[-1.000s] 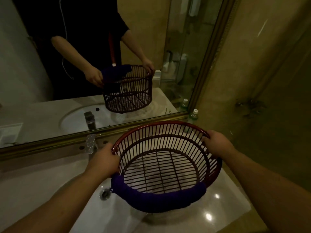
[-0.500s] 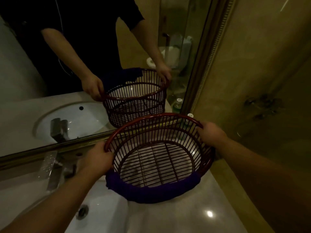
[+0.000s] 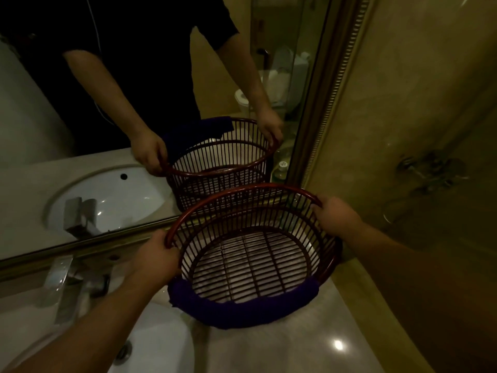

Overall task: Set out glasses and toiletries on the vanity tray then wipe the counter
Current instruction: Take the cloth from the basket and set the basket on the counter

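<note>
A round dark-red slatted basket sits low over the right end of the marble counter, close to the mirror. It holds nothing. A dark blue cloth is draped over its near rim. My left hand grips the rim on the left side. My right hand grips the rim at the far right. Whether the basket's base touches the counter I cannot tell.
A white sink bowl lies at the lower left with a chrome tap behind it. The gold-framed mirror runs along the back and a tiled wall stands on the right. A small bottle shows only as a reflection.
The basket has travelled back and to the right, toward the mirror and wall corner, and lower over the counter. Both hands keep the same grip on its rim.
</note>
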The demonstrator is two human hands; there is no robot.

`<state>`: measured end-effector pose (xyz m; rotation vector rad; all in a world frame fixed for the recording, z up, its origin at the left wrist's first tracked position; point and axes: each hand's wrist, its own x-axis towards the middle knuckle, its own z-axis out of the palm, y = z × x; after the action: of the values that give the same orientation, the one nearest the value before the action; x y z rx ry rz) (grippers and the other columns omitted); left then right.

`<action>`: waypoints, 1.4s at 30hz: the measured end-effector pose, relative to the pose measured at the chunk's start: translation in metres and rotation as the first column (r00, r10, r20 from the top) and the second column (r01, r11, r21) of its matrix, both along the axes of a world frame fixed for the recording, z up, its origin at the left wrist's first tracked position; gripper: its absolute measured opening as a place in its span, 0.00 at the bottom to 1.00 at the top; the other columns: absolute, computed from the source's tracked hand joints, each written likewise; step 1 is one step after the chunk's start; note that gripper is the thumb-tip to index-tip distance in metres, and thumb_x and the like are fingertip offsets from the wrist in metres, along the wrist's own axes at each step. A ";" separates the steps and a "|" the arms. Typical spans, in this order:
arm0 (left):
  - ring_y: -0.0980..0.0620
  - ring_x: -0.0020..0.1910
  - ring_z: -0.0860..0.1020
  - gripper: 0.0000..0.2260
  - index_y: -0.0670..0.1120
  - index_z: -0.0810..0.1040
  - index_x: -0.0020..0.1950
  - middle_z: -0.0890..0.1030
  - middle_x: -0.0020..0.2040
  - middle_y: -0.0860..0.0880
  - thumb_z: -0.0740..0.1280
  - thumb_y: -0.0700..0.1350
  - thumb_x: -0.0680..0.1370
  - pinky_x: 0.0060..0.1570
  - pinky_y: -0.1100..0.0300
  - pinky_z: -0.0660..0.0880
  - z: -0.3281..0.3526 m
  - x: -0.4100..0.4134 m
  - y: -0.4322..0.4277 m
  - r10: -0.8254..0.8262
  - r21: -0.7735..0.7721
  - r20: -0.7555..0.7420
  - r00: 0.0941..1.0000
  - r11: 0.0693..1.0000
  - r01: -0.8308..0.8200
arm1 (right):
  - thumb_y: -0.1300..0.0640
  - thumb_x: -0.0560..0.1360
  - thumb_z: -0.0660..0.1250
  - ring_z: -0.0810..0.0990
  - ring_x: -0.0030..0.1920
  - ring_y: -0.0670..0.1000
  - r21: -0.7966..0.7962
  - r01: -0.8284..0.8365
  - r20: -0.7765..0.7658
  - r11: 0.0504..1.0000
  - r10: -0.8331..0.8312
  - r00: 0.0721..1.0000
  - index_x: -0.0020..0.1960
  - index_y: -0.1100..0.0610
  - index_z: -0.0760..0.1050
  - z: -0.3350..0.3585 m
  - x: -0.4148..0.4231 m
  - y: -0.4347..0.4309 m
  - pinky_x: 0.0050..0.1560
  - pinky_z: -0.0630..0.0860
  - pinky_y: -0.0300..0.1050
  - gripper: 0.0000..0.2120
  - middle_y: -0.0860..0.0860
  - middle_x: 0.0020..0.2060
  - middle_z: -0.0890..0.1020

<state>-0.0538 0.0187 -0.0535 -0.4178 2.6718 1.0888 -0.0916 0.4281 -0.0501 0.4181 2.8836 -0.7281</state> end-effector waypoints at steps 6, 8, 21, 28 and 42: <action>0.47 0.38 0.83 0.04 0.56 0.72 0.48 0.82 0.42 0.49 0.63 0.47 0.76 0.42 0.46 0.81 -0.008 -0.003 0.001 0.022 -0.022 0.001 1.000 1.000 -0.022 | 0.53 0.85 0.60 0.81 0.43 0.52 -0.014 -0.002 0.014 1.000 0.002 1.000 0.59 0.53 0.76 -0.005 -0.006 0.000 0.40 0.73 0.43 0.08 0.52 0.43 0.80; 0.46 0.38 0.83 0.04 0.56 0.72 0.48 0.82 0.42 0.49 0.64 0.47 0.76 0.43 0.46 0.81 -0.008 -0.006 0.001 0.022 -0.027 0.000 1.000 0.999 -0.022 | 0.52 0.85 0.60 0.80 0.40 0.49 -0.024 0.000 0.019 1.000 0.001 1.000 0.58 0.51 0.75 -0.007 -0.010 0.001 0.35 0.71 0.41 0.07 0.50 0.41 0.80; 0.47 0.37 0.80 0.05 0.59 0.71 0.46 0.80 0.40 0.49 0.59 0.50 0.71 0.40 0.50 0.78 -0.013 -0.003 0.006 0.073 0.016 -0.033 0.997 0.997 -0.072 | 0.51 0.85 0.59 0.74 0.37 0.46 0.076 -0.002 -0.018 0.997 0.004 1.000 0.61 0.53 0.75 -0.017 -0.015 0.003 0.33 0.65 0.41 0.10 0.47 0.39 0.76; 0.46 0.35 0.79 0.11 0.67 0.69 0.46 0.80 0.38 0.49 0.59 0.50 0.70 0.37 0.51 0.77 -0.015 -0.002 0.005 0.105 0.030 -0.066 0.992 0.994 -0.103 | 0.49 0.84 0.59 0.75 0.39 0.47 0.061 0.043 -0.010 0.997 -0.042 0.999 0.58 0.50 0.74 -0.021 -0.016 0.001 0.33 0.65 0.42 0.08 0.47 0.40 0.76; 0.42 0.39 0.85 0.09 0.50 0.75 0.56 0.83 0.48 0.42 0.69 0.41 0.78 0.32 0.51 0.80 -0.003 -0.001 0.002 0.144 0.351 0.140 0.980 0.918 -0.185 | 0.48 0.83 0.60 0.75 0.37 0.49 0.157 0.035 -0.093 0.987 -0.020 0.995 0.52 0.49 0.72 -0.020 -0.011 0.001 0.32 0.64 0.41 0.06 0.45 0.37 0.74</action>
<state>-0.0549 0.0211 -0.0563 -0.6175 2.3006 1.5239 -0.1026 0.4287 -0.0698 0.4552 3.0399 -0.5366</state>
